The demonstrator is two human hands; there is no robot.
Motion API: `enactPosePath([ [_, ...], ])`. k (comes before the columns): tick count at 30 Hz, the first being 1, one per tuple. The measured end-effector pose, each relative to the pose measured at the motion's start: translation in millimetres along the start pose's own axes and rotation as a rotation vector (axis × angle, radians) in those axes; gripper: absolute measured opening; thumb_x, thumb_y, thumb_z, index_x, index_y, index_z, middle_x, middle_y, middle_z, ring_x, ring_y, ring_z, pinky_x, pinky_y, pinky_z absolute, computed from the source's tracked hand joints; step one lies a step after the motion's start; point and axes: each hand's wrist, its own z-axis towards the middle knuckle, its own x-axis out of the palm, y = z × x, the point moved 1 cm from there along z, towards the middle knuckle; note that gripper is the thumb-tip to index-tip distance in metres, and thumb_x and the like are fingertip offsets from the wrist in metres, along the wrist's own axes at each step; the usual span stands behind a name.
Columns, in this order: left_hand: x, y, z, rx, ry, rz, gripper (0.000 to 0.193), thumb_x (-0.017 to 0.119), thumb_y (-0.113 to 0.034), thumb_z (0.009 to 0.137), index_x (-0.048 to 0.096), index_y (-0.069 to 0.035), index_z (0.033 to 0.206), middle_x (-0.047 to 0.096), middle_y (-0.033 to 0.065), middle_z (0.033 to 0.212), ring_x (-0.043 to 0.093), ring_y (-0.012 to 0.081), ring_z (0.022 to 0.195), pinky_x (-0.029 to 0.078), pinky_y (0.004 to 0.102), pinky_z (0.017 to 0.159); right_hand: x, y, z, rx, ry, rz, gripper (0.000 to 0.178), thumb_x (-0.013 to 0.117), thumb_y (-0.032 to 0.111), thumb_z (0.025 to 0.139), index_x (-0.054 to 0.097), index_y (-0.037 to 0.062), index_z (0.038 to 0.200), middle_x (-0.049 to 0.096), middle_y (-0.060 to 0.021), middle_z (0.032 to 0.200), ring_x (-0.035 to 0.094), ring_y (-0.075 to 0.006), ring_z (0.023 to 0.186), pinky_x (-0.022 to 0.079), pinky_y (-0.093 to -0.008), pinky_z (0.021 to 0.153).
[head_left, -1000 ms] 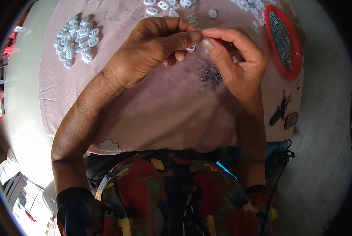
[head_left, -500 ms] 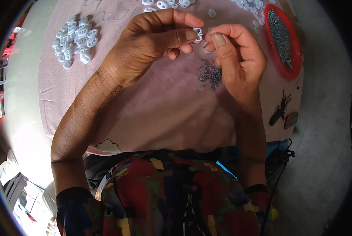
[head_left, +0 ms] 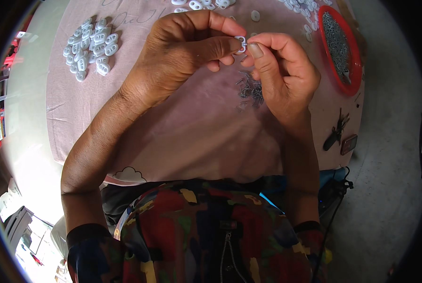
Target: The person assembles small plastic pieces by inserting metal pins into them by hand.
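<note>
My left hand (head_left: 187,49) pinches a white plastic cord lock (head_left: 242,43) with two holes between thumb and forefinger. Its right edge faces my right hand (head_left: 284,66), whose thumb and forefinger are closed at that edge on what looks like a small spring, mostly hidden by the fingertips. Just below these fingers, a loose heap of small metal springs (head_left: 251,92) rests on the pink cloth, partly covered by my right hand. Many more springs fill a red oval bowl (head_left: 357,61) at the far right.
A pile of white cord locks (head_left: 91,47) lies at the left, with several more at the far edge (head_left: 201,4). Small white oval pieces (head_left: 305,9) are scattered by the bowl. Keys (head_left: 336,132) and a small dark device (head_left: 348,144) lie near the right edge of the pink tablecloth (head_left: 197,137).
My right fingertips have moved up against the cord lock, closing the small gap. The cord lock has shifted slightly right and turned a little in my left fingers.
</note>
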Motion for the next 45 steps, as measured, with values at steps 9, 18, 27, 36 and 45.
enactPosePath([
  [9, 0, 6, 0, 0.040, 0.031, -0.010, 0.023, 0.064, -0.014, 0.089, 0.063, -0.003, 0.109, 0.065, 0.0008, 0.092, 0.059, 0.0060, 0.080, 0.047, 0.0205, 0.070, 0, -2, -2, -0.135, 0.034, -0.180, 0.010, 0.061, 0.006, 0.090, 0.064, -0.0009, 0.097, 0.065, -0.0049, 0.082, 0.061, -0.0073, 0.068, 0.046, -0.0185, 0.057],
  [18, -3, 3, 3, -0.050, 0.009, -0.081, 0.026, 0.063, -0.016, 0.091, 0.061, -0.004, 0.113, 0.065, 0.0004, 0.092, 0.058, 0.0052, 0.080, 0.046, 0.0189, 0.072, -7, -1, 3, 0.022, 0.026, 0.048, 0.009, 0.061, -0.001, 0.088, 0.061, -0.0032, 0.097, 0.059, -0.0004, 0.076, 0.053, -0.0033, 0.069, 0.045, -0.0179, 0.062],
  [27, -2, 3, 2, -0.022, 0.025, -0.044, 0.024, 0.063, -0.014, 0.090, 0.062, -0.003, 0.111, 0.065, 0.0019, 0.092, 0.059, 0.0070, 0.081, 0.047, 0.0205, 0.073, 0, -3, 0, 0.020, 0.023, 0.011, 0.004, 0.060, 0.001, 0.089, 0.058, -0.0023, 0.090, 0.060, -0.0033, 0.075, 0.057, -0.0059, 0.066, 0.047, -0.0196, 0.059],
  [36, 2, 4, -1, 0.000, -0.004, -0.038, 0.024, 0.064, -0.013, 0.089, 0.063, -0.001, 0.109, 0.065, 0.0022, 0.092, 0.060, 0.0067, 0.082, 0.048, 0.0200, 0.071, 7, -6, -3, 0.029, 0.025, 0.048, 0.005, 0.057, 0.003, 0.090, 0.055, -0.0021, 0.091, 0.062, -0.0054, 0.074, 0.061, -0.0088, 0.061, 0.050, -0.0215, 0.055],
  [45, 3, 5, -3, 0.026, 0.021, -0.109, 0.025, 0.064, -0.014, 0.089, 0.062, -0.001, 0.110, 0.065, 0.0020, 0.093, 0.059, 0.0063, 0.080, 0.047, 0.0197, 0.071, 11, -4, -7, 0.025, 0.049, 0.063, 0.009, 0.051, 0.006, 0.095, 0.055, -0.0028, 0.097, 0.060, -0.0058, 0.079, 0.057, -0.0083, 0.065, 0.049, -0.0209, 0.061],
])
